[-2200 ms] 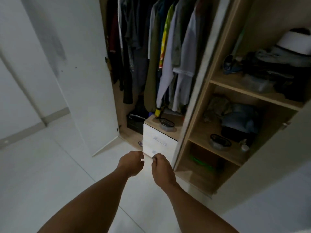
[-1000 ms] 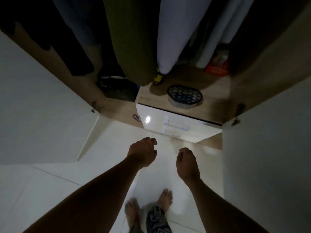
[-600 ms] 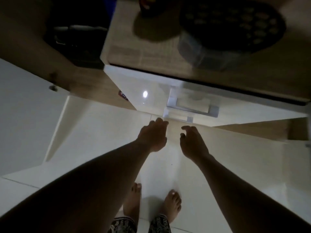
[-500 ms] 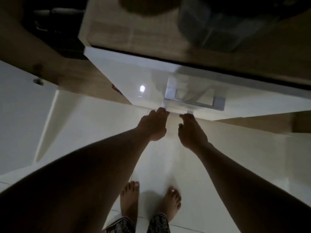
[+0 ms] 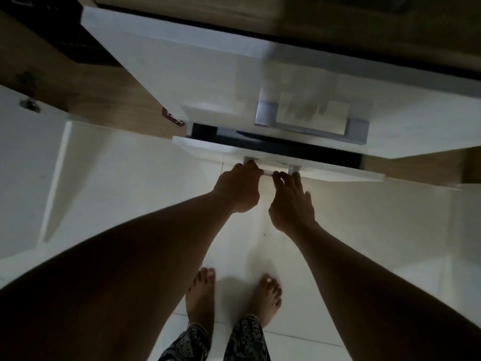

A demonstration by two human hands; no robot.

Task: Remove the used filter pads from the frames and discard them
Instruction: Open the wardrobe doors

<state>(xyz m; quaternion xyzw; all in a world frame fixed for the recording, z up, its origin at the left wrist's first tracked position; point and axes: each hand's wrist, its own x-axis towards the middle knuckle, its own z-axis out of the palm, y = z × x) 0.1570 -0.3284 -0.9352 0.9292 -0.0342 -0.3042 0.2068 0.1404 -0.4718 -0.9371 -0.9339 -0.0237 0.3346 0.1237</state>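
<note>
Below the upper drawer [image 5: 208, 74], the lower drawer [image 5: 208, 148] stands slightly out; its inside is a dark slot, too dim to tell whether filter pads lie there. Both the left hand [image 5: 238, 188] and the right hand [image 5: 290, 201] curl fingers round its handle [image 5: 268, 173]. Open floor [image 5: 130, 178] lies around the feet [image 5: 200, 295].

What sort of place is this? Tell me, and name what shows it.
Probably a home bedroom, at the foot of a wardrobe: a white drawer unit set in a wood-grain cabinet, the left hand and right hand gripping the lower drawer's handle, and bare feet on a pale tiled floor.
</note>
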